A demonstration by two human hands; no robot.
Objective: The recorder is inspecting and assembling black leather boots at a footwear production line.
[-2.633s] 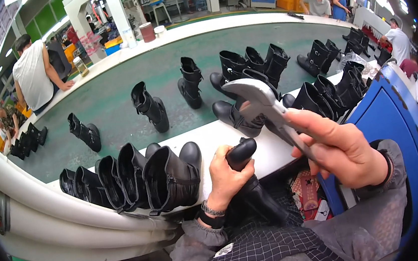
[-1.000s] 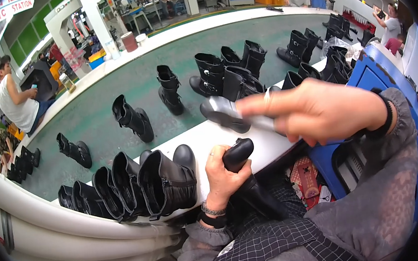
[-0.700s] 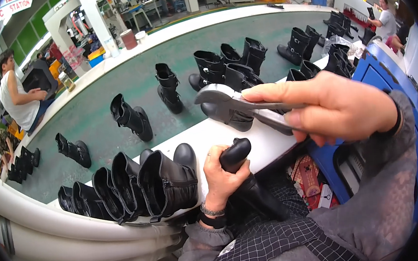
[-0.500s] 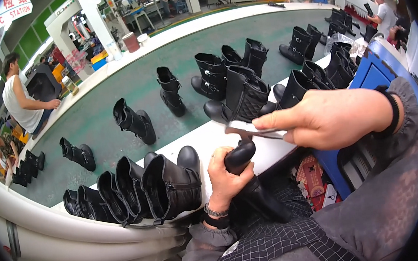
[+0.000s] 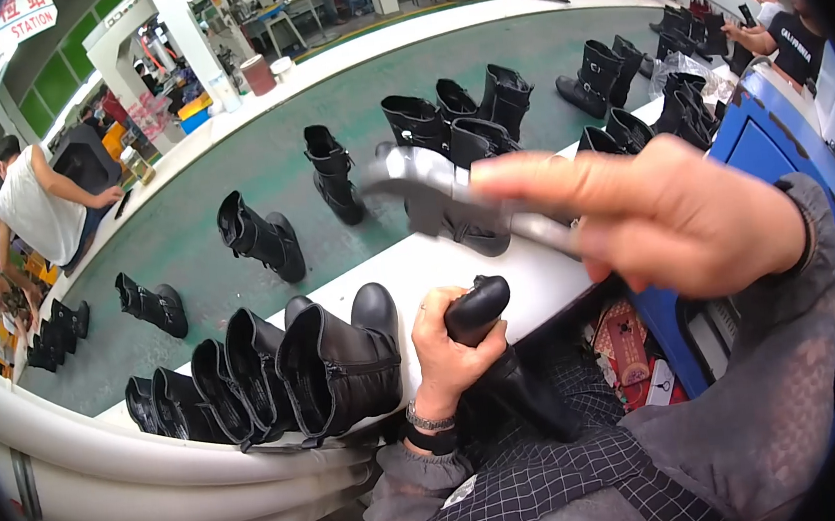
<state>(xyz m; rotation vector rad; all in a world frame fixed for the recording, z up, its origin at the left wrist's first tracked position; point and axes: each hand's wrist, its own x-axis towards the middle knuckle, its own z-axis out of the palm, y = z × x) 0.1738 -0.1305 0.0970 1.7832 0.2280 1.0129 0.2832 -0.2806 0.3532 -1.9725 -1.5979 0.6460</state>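
A long green conveyor belt (image 5: 278, 173) curves across the scene, carrying black boots spaced apart, among them one upright boot (image 5: 260, 237) near its middle. On the white ledge (image 5: 438, 268) just below the belt, a row of black ankle boots (image 5: 278, 374) stands packed side by side. The right hand (image 5: 679, 210) is raised above the ledge, fingers clenched on the handle of a silver hammer (image 5: 435, 183), its blurred head pointing left. The left hand (image 5: 452, 353) grips the toe of a black boot (image 5: 492, 354), which sits low at the ledge's near edge, over the person's checked lap
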